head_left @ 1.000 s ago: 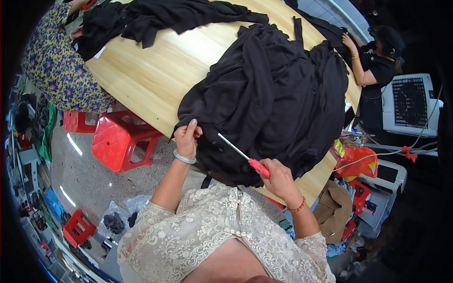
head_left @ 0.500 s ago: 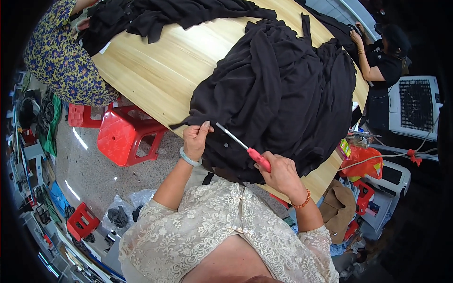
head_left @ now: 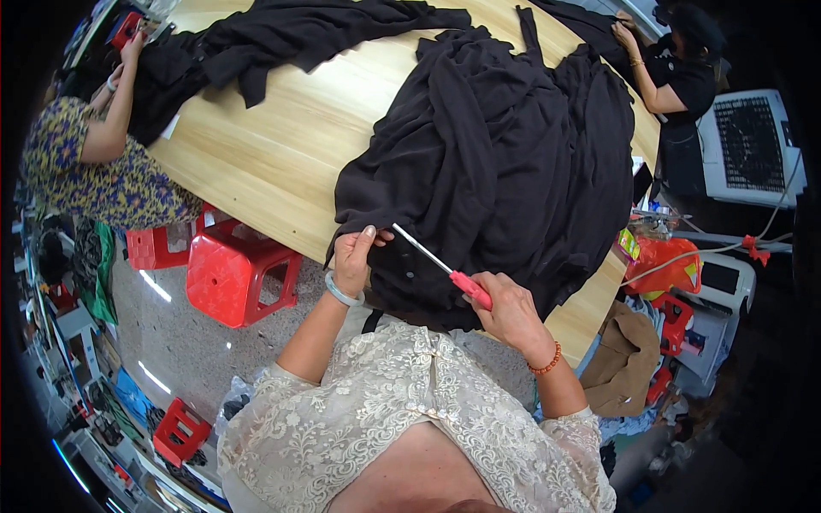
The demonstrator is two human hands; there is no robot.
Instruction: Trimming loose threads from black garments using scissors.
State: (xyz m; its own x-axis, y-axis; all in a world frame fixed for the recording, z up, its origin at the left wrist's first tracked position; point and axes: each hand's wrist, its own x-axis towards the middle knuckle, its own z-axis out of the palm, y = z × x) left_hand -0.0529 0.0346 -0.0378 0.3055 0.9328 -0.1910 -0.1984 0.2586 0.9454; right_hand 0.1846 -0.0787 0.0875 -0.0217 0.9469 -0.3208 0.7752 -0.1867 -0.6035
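A large heap of black garments [head_left: 492, 162] lies bunched on the wooden table in front of me. At its near left edge my left hand [head_left: 351, 263] pinches a bit of the black cloth between thumb and fingers. My right hand [head_left: 510, 312] is wrapped round the red handle of a slim tool [head_left: 470, 290] with a straight metal shaft. The shaft slants up and left over the black fabric, and its tip ends just right of my left fingertips. Whether that tip touches the cloth I cannot tell. A small button shows on the fabric below the shaft.
Bare pale wood of the table [head_left: 282, 141] shows left of the heap. More black garments [head_left: 282, 34] lie along the far side. Co-workers handle cloth at left and far right. Red stools [head_left: 231, 278] stand at left; a red bag [head_left: 663, 263] and brown cloth [head_left: 623, 363] are at right.
The whole view has shifted slightly. The co-worker at left now shows raised arms, with a red object in hand. My left hand still pinches the cloth, and my right hand keeps the tool near it.
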